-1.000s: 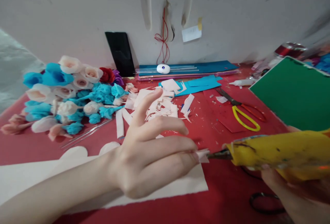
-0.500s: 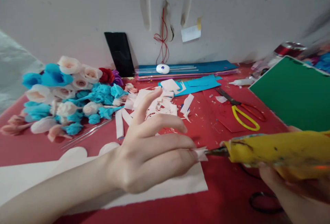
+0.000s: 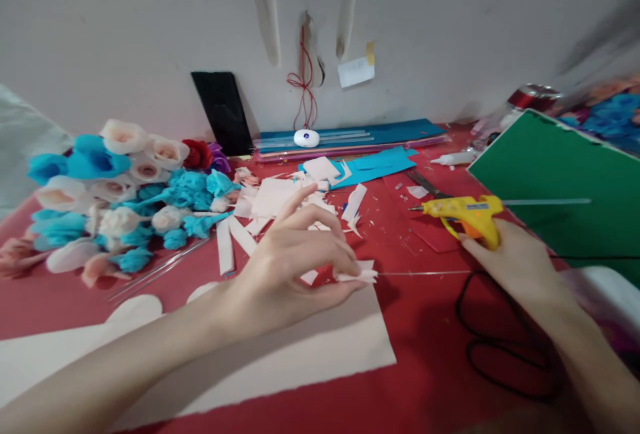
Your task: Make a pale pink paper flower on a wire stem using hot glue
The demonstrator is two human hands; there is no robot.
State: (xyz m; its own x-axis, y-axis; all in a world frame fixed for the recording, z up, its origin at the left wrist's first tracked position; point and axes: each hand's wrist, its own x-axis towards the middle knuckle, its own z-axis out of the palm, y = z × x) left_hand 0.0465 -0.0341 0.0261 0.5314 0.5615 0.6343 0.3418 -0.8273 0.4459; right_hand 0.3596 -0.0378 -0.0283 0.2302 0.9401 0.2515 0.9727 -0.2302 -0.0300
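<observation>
My left hand pinches a small pale pink paper piece between thumb and fingertips, just above a cream paper sheet. A thin wire runs from that piece to the right, toward my right hand. My right hand grips the handle of a yellow glue gun, which sits low over the red table with its nozzle pointing left, well apart from the paper piece.
A heap of blue, white and pink paper flowers lies at the left, with pink paper scraps beside it. Scissors, blue paper, a white glue bottle, a green sheet and a black cord are on the right.
The glue gun has left the paper piece and moved away, up and to the right, down near the table. My left hand has closed its fingers around the piece; the wire now shows.
</observation>
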